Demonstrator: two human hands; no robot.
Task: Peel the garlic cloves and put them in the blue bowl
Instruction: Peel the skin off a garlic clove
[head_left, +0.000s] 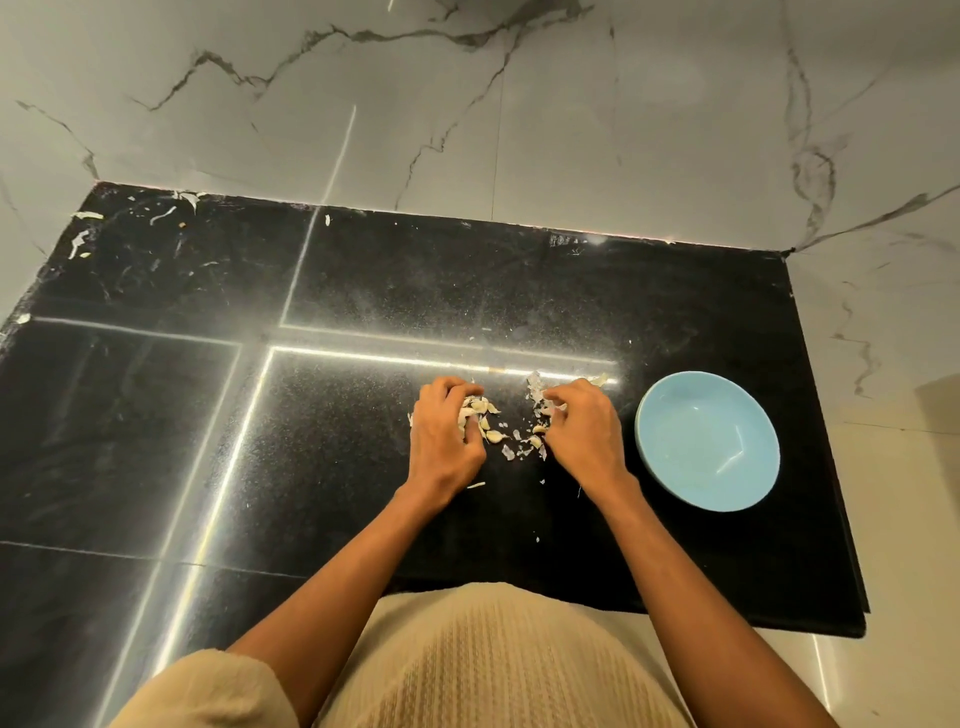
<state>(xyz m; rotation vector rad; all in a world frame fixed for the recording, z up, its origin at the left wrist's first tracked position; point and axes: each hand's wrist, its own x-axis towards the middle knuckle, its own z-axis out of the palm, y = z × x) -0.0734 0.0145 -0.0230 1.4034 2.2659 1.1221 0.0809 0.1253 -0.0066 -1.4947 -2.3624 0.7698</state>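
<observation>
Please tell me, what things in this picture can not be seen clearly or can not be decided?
- Head view: what the left hand grips; its curled fingers cover most of the garlic cloves.
- Head view: whether the right hand pinches a clove or only skin; its fingers hide this.
- Head view: which loose pieces between the hands are cloves or peels; too small.
- Head view: the blue bowl looks empty, but glare marks its inside.

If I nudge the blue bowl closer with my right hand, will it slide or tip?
The blue bowl looks shallow and wide, so it should slide rather than tip. The black counter is glossy, so it may skid easily. It appears empty, so probably light; the right hand should push low on its rim.
</observation>
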